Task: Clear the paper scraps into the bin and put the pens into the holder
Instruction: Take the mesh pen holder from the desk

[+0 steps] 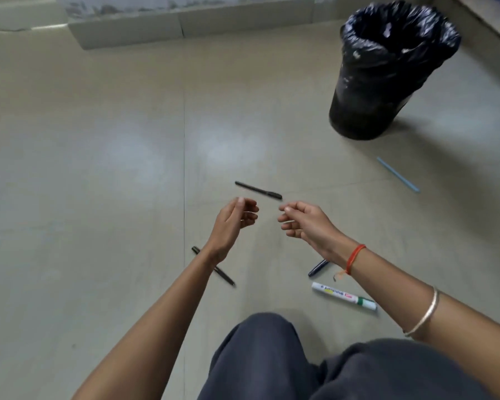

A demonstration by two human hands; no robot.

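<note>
A black pen [259,191] lies on the floor just beyond my two hands. My left hand [236,219] hovers over the floor with fingers loosely curled and nothing in it. My right hand [303,222] faces it, fingers bent, also holding nothing. A second black pen [223,275] lies partly under my left forearm. A dark blue pen [318,268] pokes out below my right wrist. A white marker with a green cap [344,296] rests near my knee. A light blue pen [398,174] lies to the right. The bin [384,73], lined with a black bag, stands at the far right.
I sit on a beige tiled floor [98,168] with my knees in dark trousers [272,356] at the bottom. A low wall base [185,24] runs along the back. No pen holder or paper scraps show on the floor.
</note>
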